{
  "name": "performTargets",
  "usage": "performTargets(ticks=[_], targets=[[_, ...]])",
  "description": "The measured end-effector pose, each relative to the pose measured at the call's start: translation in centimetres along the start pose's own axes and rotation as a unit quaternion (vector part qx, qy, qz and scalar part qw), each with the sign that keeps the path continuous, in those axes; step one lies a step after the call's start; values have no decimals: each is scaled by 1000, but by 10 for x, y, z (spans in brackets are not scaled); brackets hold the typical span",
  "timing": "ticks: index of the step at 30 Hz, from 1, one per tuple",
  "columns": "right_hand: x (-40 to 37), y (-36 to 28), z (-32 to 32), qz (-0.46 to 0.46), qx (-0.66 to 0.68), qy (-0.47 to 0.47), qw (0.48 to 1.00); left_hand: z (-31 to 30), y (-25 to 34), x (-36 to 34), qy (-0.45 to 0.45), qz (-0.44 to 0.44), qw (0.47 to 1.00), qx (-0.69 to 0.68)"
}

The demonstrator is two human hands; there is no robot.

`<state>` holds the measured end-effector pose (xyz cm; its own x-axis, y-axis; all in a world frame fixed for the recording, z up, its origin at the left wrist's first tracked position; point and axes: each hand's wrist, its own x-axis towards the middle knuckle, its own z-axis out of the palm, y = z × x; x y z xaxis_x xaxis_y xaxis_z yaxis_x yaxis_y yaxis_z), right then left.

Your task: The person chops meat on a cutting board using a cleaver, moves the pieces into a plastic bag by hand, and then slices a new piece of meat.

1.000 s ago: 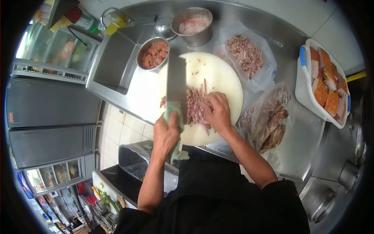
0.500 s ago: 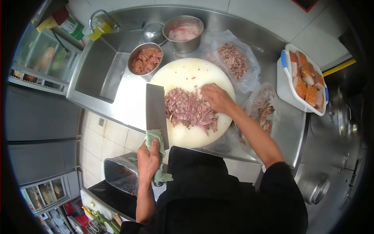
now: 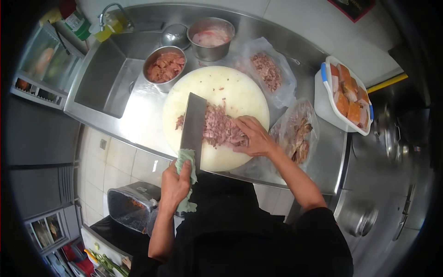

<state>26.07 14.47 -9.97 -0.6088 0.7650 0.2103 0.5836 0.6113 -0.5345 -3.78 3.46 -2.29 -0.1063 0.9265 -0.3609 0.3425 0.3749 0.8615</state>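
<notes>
My left hand point(image 3: 176, 187) is closed round the handle end of a cleaver point(image 3: 194, 122), with a pale green cloth point(image 3: 186, 161) wrapped there. The wide blade lies across the left part of the round white cutting board point(image 3: 217, 83), at the left side of a heap of chopped meat point(image 3: 219, 127). A few bits show left of the blade. My right hand point(image 3: 255, 137) cups the heap's right end, fingers on top and thumb at the near side. Its fingertips partly hide the meat.
Behind the board stand a bowl of meat pieces point(image 3: 166, 68) and a metal pot point(image 3: 211, 48). To the right are a bag of diced meat point(image 3: 266, 73), a bag of darker meat point(image 3: 299, 134) and a white tub of meat blocks point(image 3: 326, 99). A sink point(image 3: 104, 87) is at left.
The cleaver has moved right over the board, from its left edge to against the heap. My right hand has come down to the heap's right end, and the meat is bunched more tightly.
</notes>
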Motion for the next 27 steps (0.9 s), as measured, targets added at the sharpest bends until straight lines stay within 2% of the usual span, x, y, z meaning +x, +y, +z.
performTargets(ticks=[6, 8, 9, 11, 14, 15, 17, 19, 23, 27], targets=[[-3, -3, 3, 32, 28, 12, 999, 22, 11, -13, 27, -3, 999, 36], [-1, -23, -3, 80, 12, 101, 992, 32, 18, -13, 33, -8, 998, 57], [-1, -18, 7, 78, 18, 100, 992, 39, 23, -13, 33, -16, 997, 74], [-2, -4, 35, 91, 16, 202, 975, 55, 33, -11, 39, -19, 994, 104], [6, -18, 45, 124, 11, 249, 961, 74, 57, -8, 15, -29, 982, 187], [8, -21, 46, 126, 17, 249, 960, 83, 54, -7, 28, 5, 979, 199], [10, -24, 50, 129, -9, 296, 947, 94, 54, -7, 31, 8, 975, 218], [10, -24, 51, 138, -5, 300, 944, 100, 57, -8, 41, 25, 968, 245], [12, -26, 49, 148, 5, 313, 938, 101, 66, -11, 12, -9, 964, 266], [12, -24, 52, 161, 29, 308, 937, 106, 58, -9, 14, 0, 960, 281]])
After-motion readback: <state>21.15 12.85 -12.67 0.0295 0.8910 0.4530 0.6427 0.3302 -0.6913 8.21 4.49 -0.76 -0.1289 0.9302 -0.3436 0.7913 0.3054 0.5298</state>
